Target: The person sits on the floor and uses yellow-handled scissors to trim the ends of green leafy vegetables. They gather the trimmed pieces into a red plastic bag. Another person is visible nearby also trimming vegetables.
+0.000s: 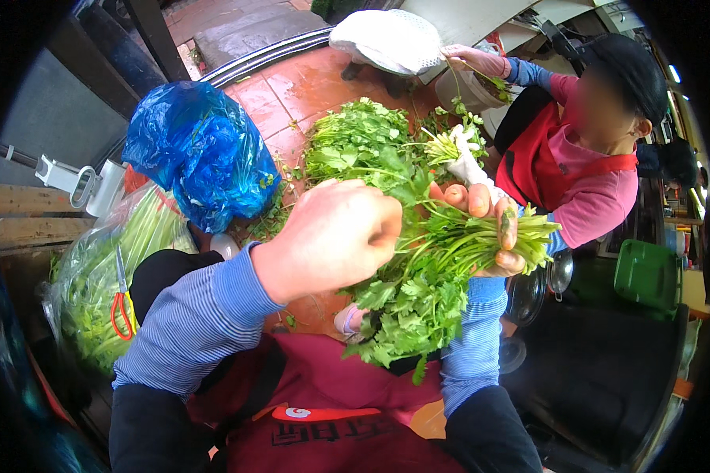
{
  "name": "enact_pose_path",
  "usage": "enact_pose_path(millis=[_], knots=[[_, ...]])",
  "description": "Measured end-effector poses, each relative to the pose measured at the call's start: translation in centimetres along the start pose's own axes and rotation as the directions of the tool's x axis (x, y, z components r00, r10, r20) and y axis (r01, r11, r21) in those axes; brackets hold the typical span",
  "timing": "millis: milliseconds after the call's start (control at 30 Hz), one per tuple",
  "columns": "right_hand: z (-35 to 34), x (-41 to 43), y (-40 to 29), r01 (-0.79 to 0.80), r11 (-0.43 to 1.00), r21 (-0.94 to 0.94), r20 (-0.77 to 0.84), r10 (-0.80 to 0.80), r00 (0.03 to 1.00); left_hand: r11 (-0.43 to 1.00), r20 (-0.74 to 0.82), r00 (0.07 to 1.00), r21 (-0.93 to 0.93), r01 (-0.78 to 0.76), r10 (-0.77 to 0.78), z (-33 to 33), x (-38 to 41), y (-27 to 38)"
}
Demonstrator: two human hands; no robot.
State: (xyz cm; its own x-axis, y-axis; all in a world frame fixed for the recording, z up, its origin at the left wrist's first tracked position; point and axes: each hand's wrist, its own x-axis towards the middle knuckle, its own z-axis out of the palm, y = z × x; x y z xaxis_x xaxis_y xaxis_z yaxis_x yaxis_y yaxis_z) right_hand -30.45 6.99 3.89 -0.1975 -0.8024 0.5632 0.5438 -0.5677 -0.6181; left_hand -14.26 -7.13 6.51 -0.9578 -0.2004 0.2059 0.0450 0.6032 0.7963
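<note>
My right hand (491, 236) grips a thick bunch of leafy green herb (414, 301) that looks like coriander, around its stems. The cut-looking stem ends point right, and the leaves hang down over my apron. Close beside the bunch's leaves, my left hand (331, 230) is curled with its back towards me. Its fingertips are hidden, so whether it pinches a stem is unclear. Beyond both hands, a large heap of the same kind of greens (361, 136) lies on the tiled floor.
A knotted blue plastic bag (201, 148) stands left of the heap. Orange-and-yellow-handled scissors (123, 298) rest at a clear bag of long green stalks (142, 230). Right, a co-worker (591, 159) holds stems in a gloved hand (470, 165), near a white bucket (464, 91). A green bin (648, 275) stands behind.
</note>
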Motion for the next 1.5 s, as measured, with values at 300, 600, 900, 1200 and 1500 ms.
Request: enact_pose_path(millis=[300, 600, 900, 1200, 1500], knots=[[-0.2, -0.6, -0.1, -0.036, 0.993, 0.112, -0.102, 0.048, 0.994, 0.715, 0.214, 0.959, -0.641, 0.28, -0.184, -2.7, 0.7, -1.2], [0.8, 0.0, 0.4, -0.029, 0.991, 0.131, -0.289, 0.066, 0.955, 0.958, -0.386, 0.917, -0.209, -0.194, 0.102, -2.3, 0.4, 1.0], [1.0, -0.1, 1.7, 0.049, 0.99, 0.132, -0.275, -0.011, 0.961, 0.978, -0.224, 0.955, -0.033, -0.207, 0.195, 1.5, -0.3, 1.9], [0.4, 0.0, 1.5, 0.021, 0.989, 0.145, -0.135, -0.002, 0.991, 0.979, -0.252, 0.953, -0.067, -0.191, 0.168, 0.6, 0.2, 1.0], [1.6, 0.2, 1.7, 0.062, 0.965, 0.255, -0.27, 0.009, 0.963, 0.983, -0.168, 0.969, -0.005, -0.183, 0.179, 1.3, 0.2, 1.8]])
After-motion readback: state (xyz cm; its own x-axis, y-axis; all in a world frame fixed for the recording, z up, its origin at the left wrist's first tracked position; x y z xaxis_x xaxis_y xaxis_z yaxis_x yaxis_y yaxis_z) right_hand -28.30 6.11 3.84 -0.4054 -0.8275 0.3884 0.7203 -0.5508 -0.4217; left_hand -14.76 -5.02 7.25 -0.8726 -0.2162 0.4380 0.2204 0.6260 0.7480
